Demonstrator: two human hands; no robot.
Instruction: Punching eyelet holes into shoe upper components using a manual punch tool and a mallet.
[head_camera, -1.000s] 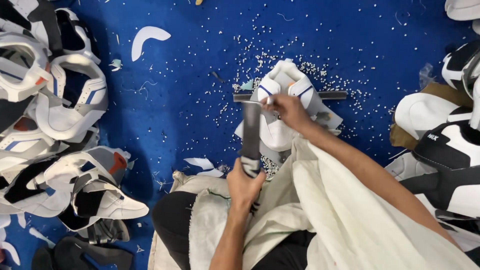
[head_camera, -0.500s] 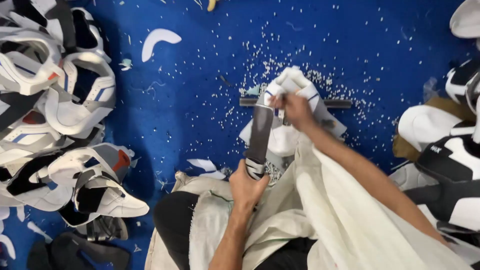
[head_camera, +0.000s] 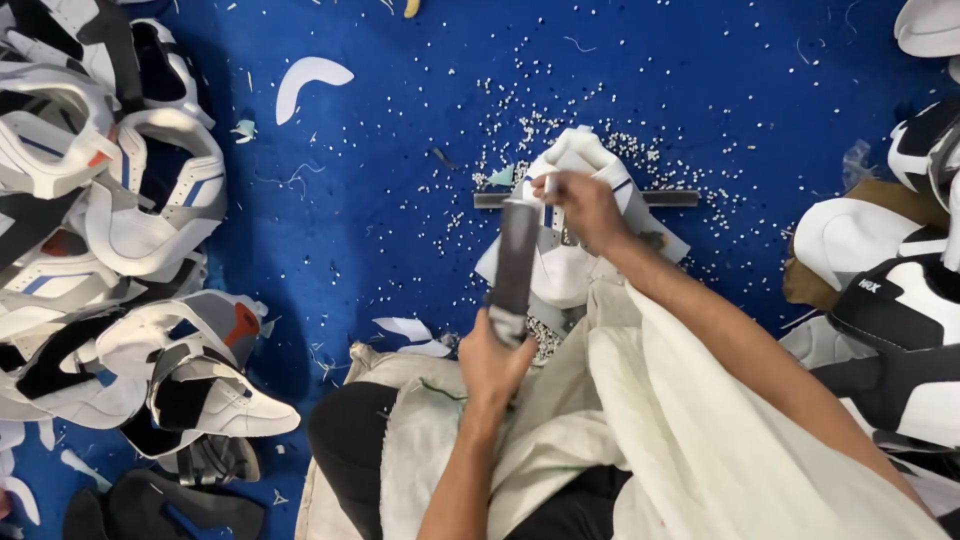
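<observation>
The left hand (head_camera: 492, 362) grips the near end of a grey strap (head_camera: 516, 258), which runs up toward 12 o'clock; the right hand (head_camera: 585, 205) pinches the strap's far end against a white shoe upper (head_camera: 560, 270) lying at centre on the blue mat (head_camera: 400, 200); a grey bar (head_camera: 670, 198) lies crosswise under the upper, its ends jutting at 9 and 3 o'clock; white pellets (head_camera: 560, 120) scatter around it toward 12; a cream sack (head_camera: 700, 440) covers the lap at 5 o'clock; a pile of uppers (head_camera: 110, 250) crowds the 9 o'clock edge, another pile (head_camera: 900, 280) the 3 o'clock edge; open mat lies between the piles, widest at 11 o'clock beside a white crescent piece (head_camera: 310, 78).
</observation>
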